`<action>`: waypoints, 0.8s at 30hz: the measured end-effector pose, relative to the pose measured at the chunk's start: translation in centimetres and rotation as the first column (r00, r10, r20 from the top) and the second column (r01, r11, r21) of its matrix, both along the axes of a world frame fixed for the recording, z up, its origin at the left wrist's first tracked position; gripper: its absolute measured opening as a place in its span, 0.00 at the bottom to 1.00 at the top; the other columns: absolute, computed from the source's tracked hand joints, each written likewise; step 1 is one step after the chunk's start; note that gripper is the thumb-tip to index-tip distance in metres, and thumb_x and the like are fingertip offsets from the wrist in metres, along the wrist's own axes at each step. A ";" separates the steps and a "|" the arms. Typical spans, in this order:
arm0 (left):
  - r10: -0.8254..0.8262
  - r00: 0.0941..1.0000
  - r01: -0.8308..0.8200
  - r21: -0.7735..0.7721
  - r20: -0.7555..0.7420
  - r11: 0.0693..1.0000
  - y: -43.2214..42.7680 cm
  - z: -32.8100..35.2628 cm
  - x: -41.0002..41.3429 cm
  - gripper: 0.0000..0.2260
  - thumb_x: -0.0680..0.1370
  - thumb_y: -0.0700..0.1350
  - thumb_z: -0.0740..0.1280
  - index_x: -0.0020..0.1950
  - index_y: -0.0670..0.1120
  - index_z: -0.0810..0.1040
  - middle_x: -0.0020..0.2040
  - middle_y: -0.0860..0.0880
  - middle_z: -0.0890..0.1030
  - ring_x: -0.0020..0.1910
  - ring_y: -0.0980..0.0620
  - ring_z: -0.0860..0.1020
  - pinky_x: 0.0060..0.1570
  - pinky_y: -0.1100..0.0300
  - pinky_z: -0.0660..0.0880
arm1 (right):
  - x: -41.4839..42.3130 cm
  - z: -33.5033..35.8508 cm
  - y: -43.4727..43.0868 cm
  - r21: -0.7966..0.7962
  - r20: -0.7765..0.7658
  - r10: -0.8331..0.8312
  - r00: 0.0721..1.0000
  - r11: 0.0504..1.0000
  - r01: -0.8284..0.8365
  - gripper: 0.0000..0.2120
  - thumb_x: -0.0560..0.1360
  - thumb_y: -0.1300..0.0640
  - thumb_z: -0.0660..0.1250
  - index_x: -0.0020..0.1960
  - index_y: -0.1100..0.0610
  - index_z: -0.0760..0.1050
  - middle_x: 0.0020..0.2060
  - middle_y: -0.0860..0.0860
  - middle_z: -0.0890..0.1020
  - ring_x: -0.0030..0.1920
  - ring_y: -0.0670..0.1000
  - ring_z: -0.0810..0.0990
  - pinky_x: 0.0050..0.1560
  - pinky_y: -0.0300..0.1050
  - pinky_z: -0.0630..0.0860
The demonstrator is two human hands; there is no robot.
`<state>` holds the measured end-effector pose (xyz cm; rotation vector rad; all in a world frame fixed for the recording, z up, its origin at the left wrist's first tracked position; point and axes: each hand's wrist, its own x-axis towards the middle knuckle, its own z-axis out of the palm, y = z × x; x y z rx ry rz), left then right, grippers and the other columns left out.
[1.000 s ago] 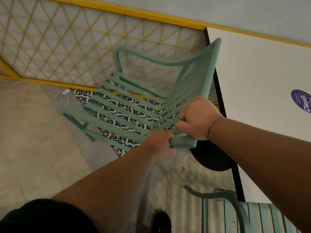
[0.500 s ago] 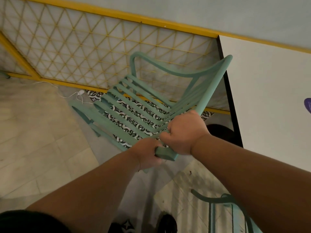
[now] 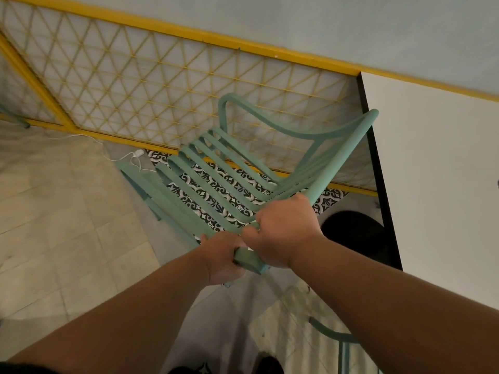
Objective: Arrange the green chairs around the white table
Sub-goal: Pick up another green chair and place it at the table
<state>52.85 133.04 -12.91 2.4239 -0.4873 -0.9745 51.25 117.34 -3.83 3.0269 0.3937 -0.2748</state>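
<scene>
Both hands grip the green chair (image 3: 216, 184) at its near edge. The left hand (image 3: 221, 261) sits just beside the right hand (image 3: 283, 233). The white desk (image 3: 437, 168) lies to the right.

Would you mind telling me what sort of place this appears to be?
Probably a café or small eatery: a green slatted chair and a second green chair by a white table, plus a yellow lattice partition and patterned floor tiles.

— How are the arms set?
— Both bare forearms reach forward and down, converging.
— And the grips?
— The left grip (image 3: 221, 261) curls from below round a frame end of the green chair (image 3: 341, 155). The right grip (image 3: 283, 233) clenches it from above, knuckles up, just beside the left.
</scene>
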 end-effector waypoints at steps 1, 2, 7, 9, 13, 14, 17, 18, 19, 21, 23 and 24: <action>-0.015 1.000 0.016 0.020 -0.017 1.000 0.0 0.7 0.0 0.17 0.68 0.46 0.65 0.57 0.47 0.79 0.50 0.51 0.82 0.52 0.47 0.75 0.75 0.32 0.59 | 0.1 0.1 0.0 0.000 -0.001 0.001 1.000 1.000 -0.001 0.35 0.65 0.38 0.32 0.30 0.53 0.73 0.28 0.51 0.77 0.31 0.53 0.73 0.43 0.52 0.59; -0.041 0.998 0.042 0.026 -0.038 0.999 0.0 1.2 0.2 0.20 0.66 0.48 0.64 0.58 0.47 0.79 0.51 0.49 0.82 0.53 0.45 0.77 0.73 0.35 0.65 | 0.1 0.2 0.0 0.007 -0.005 -0.002 1.000 1.000 0.002 0.34 0.65 0.38 0.32 0.30 0.53 0.73 0.28 0.51 0.77 0.31 0.53 0.73 0.43 0.52 0.59; -0.096 0.972 0.088 -0.047 -0.215 0.995 0.1 7.2 0.3 0.10 0.73 0.44 0.68 0.53 0.52 0.78 0.47 0.48 0.80 0.45 0.50 0.78 0.49 0.53 0.78 | -0.2 0.7 -0.5 0.051 -0.014 -0.013 1.000 0.999 0.013 0.35 0.66 0.37 0.32 0.31 0.54 0.74 0.29 0.51 0.78 0.33 0.53 0.74 0.47 0.53 0.65; 0.043 0.968 -0.081 -0.143 -0.249 0.986 -0.1 9.7 0.2 0.08 0.76 0.43 0.66 0.54 0.49 0.79 0.48 0.48 0.81 0.46 0.49 0.78 0.51 0.49 0.78 | 0.0 0.9 -0.7 0.102 -0.036 -0.025 0.999 0.994 0.029 0.35 0.70 0.37 0.34 0.32 0.54 0.74 0.30 0.49 0.79 0.35 0.53 0.75 0.49 0.53 0.66; 0.222 0.935 -0.292 -0.245 -0.276 0.924 -2.5 12.9 -1.5 0.21 0.67 0.56 0.66 0.59 0.54 0.77 0.49 0.51 0.80 0.47 0.52 0.78 0.49 0.52 0.77 | 0.6 0.9 -3.2 0.514 -0.145 -0.077 0.987 0.846 0.141 0.19 0.78 0.47 0.58 0.31 0.52 0.69 0.32 0.50 0.75 0.37 0.52 0.75 0.44 0.51 0.69; 0.209 0.945 -0.271 -0.246 -0.252 0.930 -3.5 12.9 -2.0 0.22 0.67 0.58 0.67 0.60 0.55 0.75 0.46 0.53 0.79 0.44 0.54 0.77 0.46 0.54 0.76 | 0.7 1.1 -4.2 0.569 -0.135 -0.081 0.987 0.809 0.145 0.17 0.78 0.49 0.60 0.32 0.54 0.72 0.34 0.51 0.76 0.38 0.52 0.75 0.44 0.52 0.73; 0.212 0.977 -0.210 -0.175 -0.008 0.962 -6.7 11.6 -3.5 0.13 0.75 0.53 0.66 0.58 0.51 0.74 0.47 0.51 0.80 0.45 0.51 0.80 0.48 0.53 0.79 | 1.6 2.2 -7.1 0.519 -0.111 -0.110 0.988 0.841 0.152 0.12 0.81 0.50 0.65 0.44 0.54 0.83 0.43 0.48 0.80 0.45 0.48 0.79 0.51 0.51 0.79; 0.228 0.967 -0.215 -0.112 0.112 0.970 -7.4 10.7 -4.0 0.12 0.77 0.52 0.66 0.58 0.51 0.73 0.49 0.50 0.81 0.49 0.48 0.82 0.52 0.50 0.81 | 2.3 2.5 -8.0 0.496 -0.098 -0.123 0.988 0.855 0.155 0.11 0.81 0.48 0.65 0.48 0.52 0.83 0.45 0.47 0.79 0.46 0.47 0.78 0.54 0.51 0.79; 0.239 0.949 -0.233 -0.053 0.206 0.971 -7.9 10.1 -4.4 0.11 0.79 0.50 0.66 0.59 0.50 0.73 0.51 0.49 0.82 0.51 0.46 0.83 0.53 0.48 0.81 | 3.0 2.8 -9.0 0.467 -0.082 -0.135 0.987 0.870 0.158 0.11 0.81 0.46 0.65 0.50 0.51 0.83 0.46 0.46 0.79 0.48 0.47 0.77 0.56 0.51 0.78; 0.256 0.916 -0.266 -0.010 0.308 0.964 -8.6 9.5 -4.8 0.09 0.81 0.45 0.66 0.61 0.50 0.72 0.51 0.48 0.83 0.51 0.46 0.84 0.52 0.47 0.83 | 4.3 3.2 -10.7 0.398 -0.056 -0.154 0.987 0.903 0.163 0.13 0.81 0.44 0.64 0.51 0.50 0.83 0.45 0.46 0.78 0.51 0.49 0.76 0.60 0.52 0.75; 0.254 0.908 -0.267 -0.008 0.334 0.964 -8.9 9.4 -4.9 0.08 0.82 0.43 0.65 0.61 0.49 0.72 0.52 0.49 0.84 0.50 0.46 0.85 0.51 0.50 0.83 | 5.3 3.2 -12.1 0.356 -0.049 -0.170 0.984 0.918 0.176 0.13 0.80 0.44 0.64 0.47 0.50 0.83 0.44 0.47 0.78 0.51 0.51 0.75 0.60 0.53 0.75; 0.250 0.903 -0.265 -0.007 0.349 0.964 -8.9 9.6 -4.9 0.08 0.83 0.44 0.65 0.61 0.49 0.72 0.52 0.49 0.84 0.51 0.47 0.85 0.51 0.51 0.83 | 5.6 3.1 -12.6 0.339 -0.055 -0.173 0.983 0.923 0.181 0.12 0.81 0.44 0.64 0.43 0.47 0.80 0.43 0.46 0.77 0.51 0.51 0.75 0.60 0.53 0.75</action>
